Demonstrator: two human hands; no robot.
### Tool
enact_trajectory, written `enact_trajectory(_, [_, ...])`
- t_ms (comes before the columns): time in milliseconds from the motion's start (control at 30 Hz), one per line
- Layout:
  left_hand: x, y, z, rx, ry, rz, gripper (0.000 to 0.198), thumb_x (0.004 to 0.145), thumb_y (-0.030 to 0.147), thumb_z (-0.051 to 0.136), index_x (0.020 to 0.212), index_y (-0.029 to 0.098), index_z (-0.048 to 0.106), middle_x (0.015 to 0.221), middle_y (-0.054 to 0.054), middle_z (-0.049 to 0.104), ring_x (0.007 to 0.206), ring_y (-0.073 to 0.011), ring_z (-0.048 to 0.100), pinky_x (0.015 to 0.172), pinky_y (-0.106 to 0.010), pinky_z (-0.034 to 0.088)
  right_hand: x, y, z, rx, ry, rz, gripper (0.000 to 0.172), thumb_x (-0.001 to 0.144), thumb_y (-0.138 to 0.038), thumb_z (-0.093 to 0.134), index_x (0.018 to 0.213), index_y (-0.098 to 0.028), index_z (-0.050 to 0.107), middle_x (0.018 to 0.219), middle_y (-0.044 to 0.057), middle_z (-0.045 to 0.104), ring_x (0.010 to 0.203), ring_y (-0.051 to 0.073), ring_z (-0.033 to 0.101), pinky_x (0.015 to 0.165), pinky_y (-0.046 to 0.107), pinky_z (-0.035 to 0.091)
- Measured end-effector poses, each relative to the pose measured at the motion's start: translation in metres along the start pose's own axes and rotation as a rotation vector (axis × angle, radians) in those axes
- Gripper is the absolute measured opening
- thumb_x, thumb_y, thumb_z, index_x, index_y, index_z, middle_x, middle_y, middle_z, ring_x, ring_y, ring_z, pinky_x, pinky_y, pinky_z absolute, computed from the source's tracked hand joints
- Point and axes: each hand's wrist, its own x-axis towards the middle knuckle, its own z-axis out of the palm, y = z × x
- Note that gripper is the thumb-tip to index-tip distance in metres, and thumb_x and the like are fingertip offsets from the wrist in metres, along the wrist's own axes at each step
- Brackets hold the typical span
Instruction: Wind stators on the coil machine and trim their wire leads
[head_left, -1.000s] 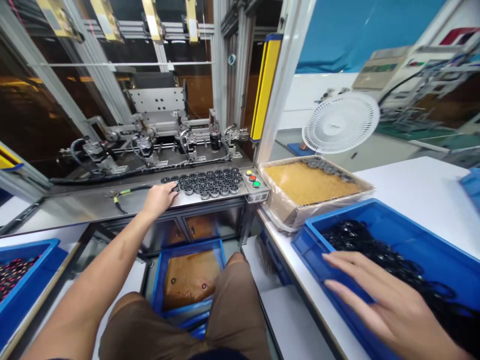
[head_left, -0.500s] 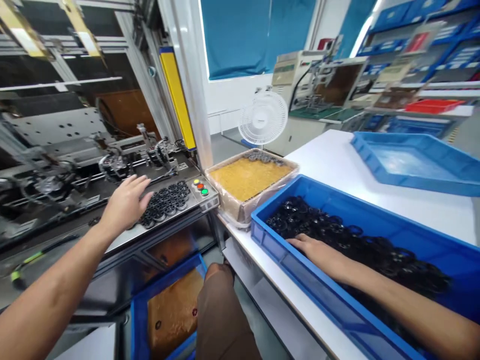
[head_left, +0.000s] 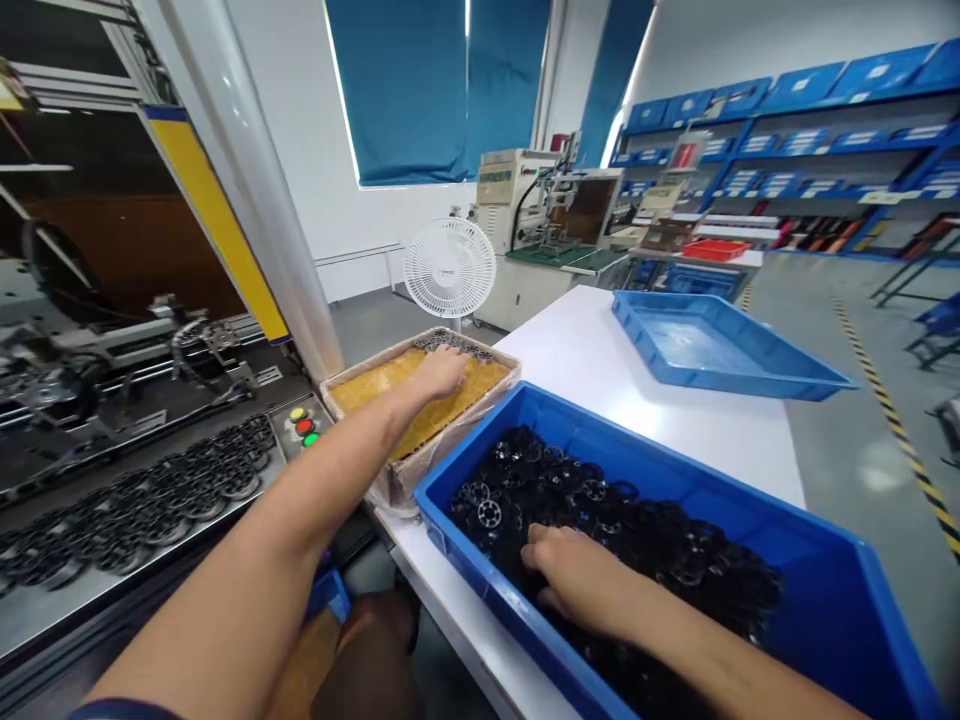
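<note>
Where two hands (head_left: 577, 575) (head_left: 442, 370) reach, one carton (head_left: 439, 455), one bin (head_left: 821, 625)

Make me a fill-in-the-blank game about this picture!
The person's ____ hand is at the open tan cardboard box.
The right hand is among black ring-shaped parts in the deep plastic bin, coloured ____.
Beside the box, three round buttons are yellow, red and ____.
The round plastic fan behind the box is coloured ____.

Missing words: left; blue; green; white.

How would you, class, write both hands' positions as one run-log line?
left hand: over carton, near grey parts, grip unclear | right hand: in blue bin, among black parts, grip unclear | white fan: behind carton
</note>
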Motion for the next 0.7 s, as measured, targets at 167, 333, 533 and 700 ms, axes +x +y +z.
enact_trajectory(167, [0.046, 0.015, 0.022, -0.006, 0.018, -0.031, 0.040, 0.091, 0.034, 0.059, 0.128, 0.018, 0.055, 0.135, -0.011, 0.054, 0.118, -0.0265, 0.057, 0.097, -0.051, 0.050, -0.004, -0.002, 0.007, -0.077, 0.051, -0.071, 0.028, 0.075, -0.003, 0.054, 0.094, -0.012, 0.072, 0.096, 0.014, 0.072, 0.087, 0.026, 0.071, 0.078, 0.033, 0.054])
enact_trajectory(333, [0.062, 0.016, 0.032, -0.025, 0.008, -0.076, 0.038, 0.091, 0.035, 0.059, 0.125, 0.018, 0.056, 0.133, -0.011, 0.056, 0.116, -0.0258, 0.058, 0.096, -0.050, 0.050, -0.009, -0.006, 0.005, -0.118, 0.058, -0.123, 0.030, 0.078, -0.002, 0.048, 0.093, -0.010, 0.073, 0.100, 0.017, 0.071, 0.085, 0.023, 0.071, 0.077, 0.030, 0.054])
enact_trajectory(533, [0.057, 0.025, 0.028, -0.116, -0.002, -0.095, 0.037, 0.091, 0.035, 0.059, 0.124, 0.017, 0.056, 0.129, -0.011, 0.058, 0.112, -0.0247, 0.059, 0.094, -0.048, 0.052, -0.013, -0.012, -0.003, -0.103, 0.073, -0.095, 0.030, 0.080, -0.004, 0.047, 0.091, -0.011, 0.075, 0.100, 0.017, 0.070, 0.086, 0.025, 0.070, 0.077, 0.032, 0.053])
enact_trajectory(700, [0.040, 0.031, 0.013, -0.309, -0.044, -0.092, 0.035, 0.091, 0.035, 0.059, 0.121, 0.017, 0.058, 0.123, -0.010, 0.061, 0.106, -0.0225, 0.062, 0.089, -0.045, 0.054, -0.009, -0.009, 0.001, -0.032, 0.116, -0.040, 0.018, 0.081, -0.017, 0.060, 0.094, -0.012, 0.072, 0.099, 0.013, 0.071, 0.091, 0.029, 0.070, 0.080, 0.038, 0.055])
